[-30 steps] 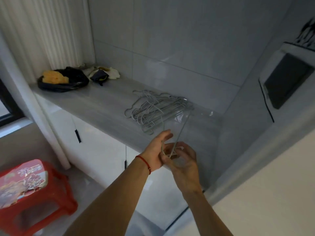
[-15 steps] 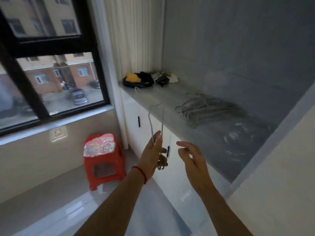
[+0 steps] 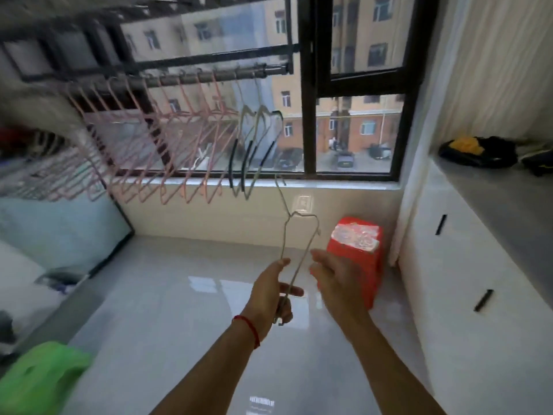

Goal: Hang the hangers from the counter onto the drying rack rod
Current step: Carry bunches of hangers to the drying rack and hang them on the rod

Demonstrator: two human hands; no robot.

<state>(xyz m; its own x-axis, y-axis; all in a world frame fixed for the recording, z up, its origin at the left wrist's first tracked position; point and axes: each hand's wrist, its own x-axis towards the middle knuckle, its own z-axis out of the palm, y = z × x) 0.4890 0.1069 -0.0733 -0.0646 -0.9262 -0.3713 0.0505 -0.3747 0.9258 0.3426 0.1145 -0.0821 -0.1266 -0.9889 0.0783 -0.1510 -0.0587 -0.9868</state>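
Observation:
My left hand grips the lower end of a thin grey wire hanger, which stands upright with its hook pointing up, below the rod. My right hand hovers just right of the hanger with relaxed fingers, holding nothing. The drying rack rod runs across the window at upper left. Several pink hangers and a few grey ones with dark grips hang from it. The counter is at the right edge; the hanger pile on it is out of view.
A red stool stands on the floor right behind my right hand. White cabinets sit under the counter. A black bowl with something yellow rests on the counter. A green object lies at bottom left.
My view has swung left from the counter to the window and rod. My left hand still holds the hanger, carried along; my right hand stays off it.

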